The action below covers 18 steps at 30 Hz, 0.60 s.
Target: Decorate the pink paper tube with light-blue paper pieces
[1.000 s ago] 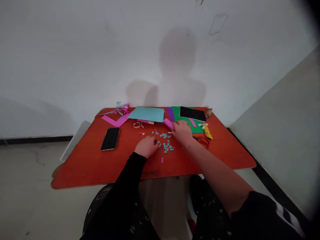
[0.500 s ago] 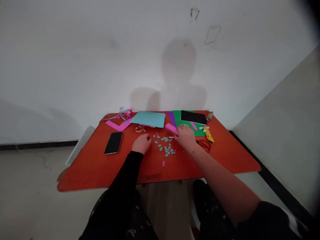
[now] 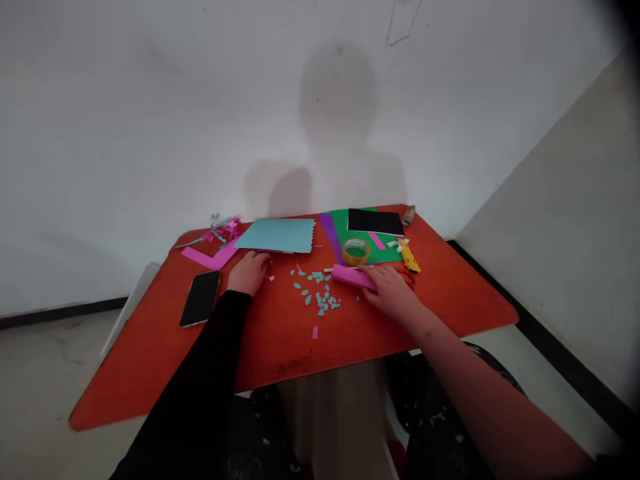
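A rolled or folded pink paper strip (image 3: pixel 353 276) lies in my right hand (image 3: pixel 391 293), its fingers closed on one end. Just beyond it sit a thin white stick (image 3: pixel 330 269) and a roll of yellowish tape (image 3: pixel 357 252). My left hand (image 3: pixel 249 273) rests low on the table at the near edge of the light-blue paper sheet (image 3: pixel 276 235). Its fingers are bent and together; whatever is under them is hidden. Small blue paper leaf shapes (image 3: pixel 323 300) are scattered between both hands. Red-handled scissors (image 3: pixel 407 278) show partly behind my right hand.
A phone (image 3: pixel 201 298) lies at the left, below a pink paper piece (image 3: pixel 213 257) and tangled paper scraps (image 3: pixel 227 229). Green paper (image 3: pixel 340 219), a black sheet (image 3: pixel 375 222) and a yellow cutter (image 3: pixel 409 257) are at the right. The wall bounds the red table's (image 3: pixel 280 347) far side.
My left hand has moved left to the blue sheet's edge, where curled pale strips showed before. My right hand has drawn the pink paper nearer, uncovering the tape roll. The view has shifted.
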### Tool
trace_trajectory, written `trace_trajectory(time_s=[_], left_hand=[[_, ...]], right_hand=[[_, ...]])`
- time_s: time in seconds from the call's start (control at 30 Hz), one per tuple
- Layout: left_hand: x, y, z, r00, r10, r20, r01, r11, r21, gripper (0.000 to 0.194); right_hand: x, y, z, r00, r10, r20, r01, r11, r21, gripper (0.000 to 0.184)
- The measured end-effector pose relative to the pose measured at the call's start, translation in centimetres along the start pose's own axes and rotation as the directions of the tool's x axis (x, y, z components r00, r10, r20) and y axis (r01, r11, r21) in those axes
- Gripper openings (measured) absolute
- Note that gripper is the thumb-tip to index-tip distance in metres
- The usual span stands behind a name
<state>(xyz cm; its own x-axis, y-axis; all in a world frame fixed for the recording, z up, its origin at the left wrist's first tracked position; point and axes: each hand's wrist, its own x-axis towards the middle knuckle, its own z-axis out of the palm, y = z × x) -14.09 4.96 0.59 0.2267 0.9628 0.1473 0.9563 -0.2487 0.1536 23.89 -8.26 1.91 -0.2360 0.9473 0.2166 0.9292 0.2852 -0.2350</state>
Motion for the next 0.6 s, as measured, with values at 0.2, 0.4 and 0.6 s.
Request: trace_trajectory(time_s=[0.2, 0.4, 0.6], left_hand=[[0.9, -0.6, -0.2, 0.990, 0.140, -0.011, -0.140, 0.987, -0.072, 0.025], [-0.6, 1.5, -2.9, 0.999, 0.012, -0.052, -0.038, 0.839, -0.542, 0.023], [-4.4, 5.7, -6.0, 0.999, -0.023, 0.037, 0.043, 0.560, -0.827, 0.034]], right_hand=[[-0.6, 0.0, -0.4, 0.995, 0.058, 0.075, -0.054, 0.997, -0.048, 0.060], [-1.2, 0.2, -1.1, 0.990, 0.123, 0.070, -0.126, 0.991, 0.038, 0.065], [-0.4, -1.6, -1.7, 0.989, 0.062, -0.137, -0.029, 0.973, 0.231, 0.048]])
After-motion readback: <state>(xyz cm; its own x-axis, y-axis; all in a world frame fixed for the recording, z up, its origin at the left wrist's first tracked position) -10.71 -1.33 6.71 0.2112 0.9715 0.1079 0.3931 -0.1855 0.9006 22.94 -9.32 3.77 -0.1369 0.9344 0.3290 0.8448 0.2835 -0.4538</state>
